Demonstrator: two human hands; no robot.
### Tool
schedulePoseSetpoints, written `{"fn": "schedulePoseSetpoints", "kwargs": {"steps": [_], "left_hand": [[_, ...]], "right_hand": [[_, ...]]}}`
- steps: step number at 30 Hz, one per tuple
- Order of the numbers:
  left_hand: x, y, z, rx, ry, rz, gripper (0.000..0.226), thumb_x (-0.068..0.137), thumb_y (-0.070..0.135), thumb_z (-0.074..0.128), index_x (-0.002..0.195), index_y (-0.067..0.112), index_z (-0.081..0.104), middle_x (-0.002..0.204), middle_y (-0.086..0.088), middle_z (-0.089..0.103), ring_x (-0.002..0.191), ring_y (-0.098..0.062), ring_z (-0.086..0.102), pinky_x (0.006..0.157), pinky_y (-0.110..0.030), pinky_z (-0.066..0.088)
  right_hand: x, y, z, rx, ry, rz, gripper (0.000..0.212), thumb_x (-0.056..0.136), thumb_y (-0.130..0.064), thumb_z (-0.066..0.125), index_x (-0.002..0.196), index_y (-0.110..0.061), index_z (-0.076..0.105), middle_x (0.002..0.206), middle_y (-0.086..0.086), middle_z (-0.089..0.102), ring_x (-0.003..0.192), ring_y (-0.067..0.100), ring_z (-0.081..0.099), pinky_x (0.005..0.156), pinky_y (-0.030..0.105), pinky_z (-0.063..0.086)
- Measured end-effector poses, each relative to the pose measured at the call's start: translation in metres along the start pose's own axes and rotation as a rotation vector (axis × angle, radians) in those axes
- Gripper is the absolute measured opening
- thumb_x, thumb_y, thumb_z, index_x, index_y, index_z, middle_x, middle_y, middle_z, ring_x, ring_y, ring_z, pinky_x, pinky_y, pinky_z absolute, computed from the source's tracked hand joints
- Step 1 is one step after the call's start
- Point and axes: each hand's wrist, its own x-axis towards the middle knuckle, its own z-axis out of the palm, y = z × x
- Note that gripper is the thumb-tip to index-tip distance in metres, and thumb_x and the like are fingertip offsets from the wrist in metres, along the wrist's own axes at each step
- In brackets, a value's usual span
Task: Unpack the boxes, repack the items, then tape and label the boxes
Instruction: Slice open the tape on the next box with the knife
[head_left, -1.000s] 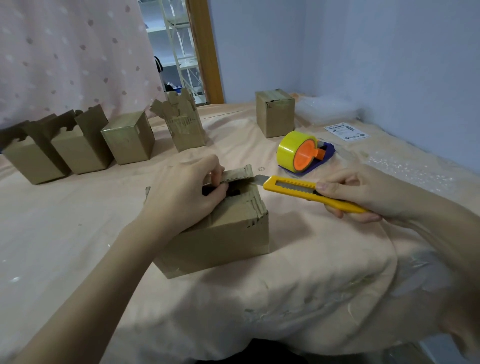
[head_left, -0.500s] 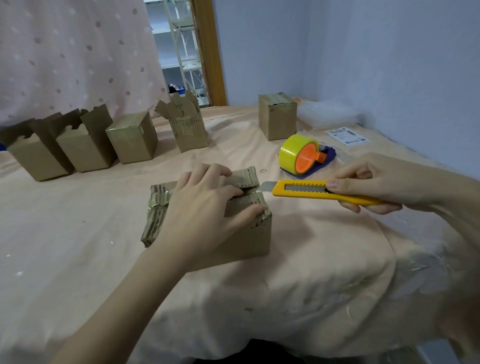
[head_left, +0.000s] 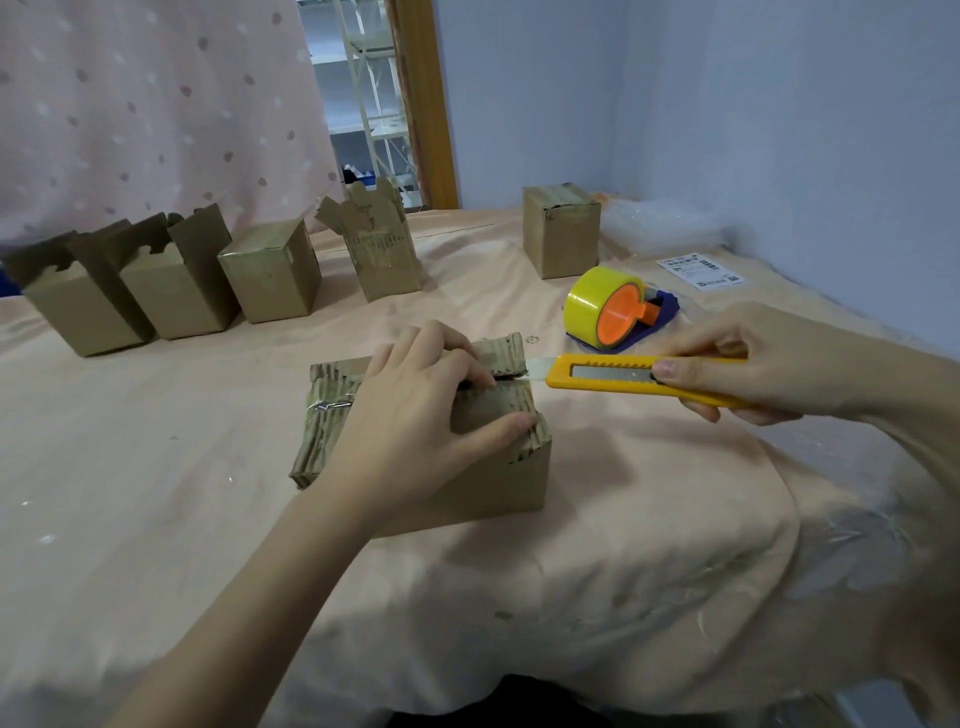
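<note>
A worn brown cardboard box (head_left: 483, 483) stands in the middle of the cloth-covered table. My left hand (head_left: 415, 421) lies over its top, fingertips at the slit between the flaps and thumb pressed on the near flap's edge. My right hand (head_left: 769, 358) grips a yellow utility knife (head_left: 623, 376). Its extended blade tip touches the right end of the box's top seam.
A yellow tape roll on an orange-and-blue dispenser (head_left: 608, 306) sits just behind the knife. A shipping label (head_left: 701, 270) and bubble wrap (head_left: 660, 223) lie at the back right. Several cardboard boxes stand along the back, such as a shut one (head_left: 561, 228) and an open one (head_left: 384, 244).
My left hand let go of the raised flap and spread flat over the box top. The knife in my right hand levelled out, its blade at the seam.
</note>
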Motion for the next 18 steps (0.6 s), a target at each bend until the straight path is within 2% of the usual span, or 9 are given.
{"fn": "schedulePoseSetpoints", "kwargs": {"steps": [2,3,4,6,7,10,14,16,18], "left_hand": [[-0.001,0.001,0.000,0.002,0.019,0.020,0.054,0.075,0.068,0.049,0.089,0.019,0.064,0.102,0.005,0.054,0.097,-0.012,0.045,0.082,-0.030,0.032],[-0.001,0.001,0.000,0.002,0.024,0.027,0.053,0.075,0.068,0.049,0.089,0.019,0.064,0.102,0.005,0.054,0.095,-0.011,0.045,0.081,-0.030,0.032],[-0.001,0.001,0.000,0.001,0.022,0.028,0.053,0.075,0.068,0.049,0.090,0.019,0.064,0.102,0.005,0.054,0.094,-0.011,0.045,0.080,-0.030,0.032],[-0.001,0.000,-0.001,-0.010,-0.001,0.020,0.052,0.076,0.068,0.047,0.091,0.021,0.063,0.103,0.006,0.054,0.093,-0.010,0.047,0.080,-0.029,0.032],[-0.001,0.000,-0.001,-0.014,-0.019,0.018,0.052,0.076,0.068,0.047,0.092,0.022,0.062,0.103,0.007,0.054,0.094,-0.010,0.049,0.080,-0.028,0.031],[-0.001,0.000,-0.002,-0.002,-0.065,0.021,0.051,0.076,0.069,0.044,0.094,0.023,0.059,0.104,0.008,0.056,0.095,-0.013,0.053,0.081,-0.028,0.032],[0.001,-0.003,-0.004,-0.049,-0.073,0.024,0.050,0.076,0.067,0.045,0.095,0.023,0.058,0.106,0.006,0.057,0.097,-0.015,0.055,0.084,-0.033,0.039],[0.001,-0.003,-0.003,-0.055,-0.057,0.041,0.048,0.077,0.066,0.047,0.093,0.022,0.057,0.106,0.006,0.057,0.097,-0.018,0.058,0.084,-0.036,0.041],[0.000,-0.002,-0.002,-0.045,-0.042,0.056,0.046,0.077,0.064,0.048,0.092,0.022,0.057,0.104,0.005,0.057,0.097,-0.020,0.059,0.082,-0.038,0.042]], "right_hand": [[0.001,-0.001,0.001,0.030,-0.023,-0.006,0.041,0.085,-0.040,0.053,0.093,-0.003,0.069,0.057,0.004,0.057,0.036,0.017,0.031,0.036,0.017,0.026],[0.002,-0.002,0.004,0.037,-0.019,-0.022,0.036,0.087,-0.037,0.053,0.089,-0.005,0.070,0.058,0.004,0.056,0.036,0.017,0.031,0.036,0.017,0.026],[0.004,-0.004,0.007,0.040,-0.011,-0.039,0.029,0.090,-0.033,0.053,0.083,-0.010,0.071,0.057,0.005,0.056,0.036,0.018,0.030,0.036,0.017,0.027],[0.006,-0.003,0.010,0.012,0.003,-0.074,0.030,0.093,-0.027,0.053,0.070,-0.023,0.070,0.054,0.003,0.054,0.036,0.018,0.031,0.037,0.018,0.028],[0.005,-0.003,0.009,-0.007,0.007,-0.077,0.029,0.094,-0.026,0.052,0.073,-0.025,0.072,0.053,0.002,0.055,0.035,0.017,0.032,0.037,0.019,0.029],[0.001,0.000,0.004,-0.043,0.022,-0.084,0.031,0.091,-0.031,0.052,0.100,-0.008,0.072,0.056,0.004,0.056,0.036,0.015,0.035,0.038,0.019,0.031],[0.006,0.002,0.008,-0.069,0.047,-0.116,0.027,0.092,-0.029,0.053,0.096,-0.011,0.072,0.055,0.003,0.056,0.034,0.013,0.035,0.040,0.020,0.032],[0.005,0.005,0.006,0.025,-0.010,-0.082,0.033,0.090,-0.031,0.053,0.097,-0.004,0.070,0.056,0.005,0.056,0.033,0.014,0.032,0.037,0.018,0.029],[0.003,0.009,0.002,0.089,-0.055,-0.054,0.040,0.083,-0.038,0.052,0.090,-0.002,0.069,0.056,0.005,0.055,0.032,0.014,0.029,0.035,0.017,0.026]]}}
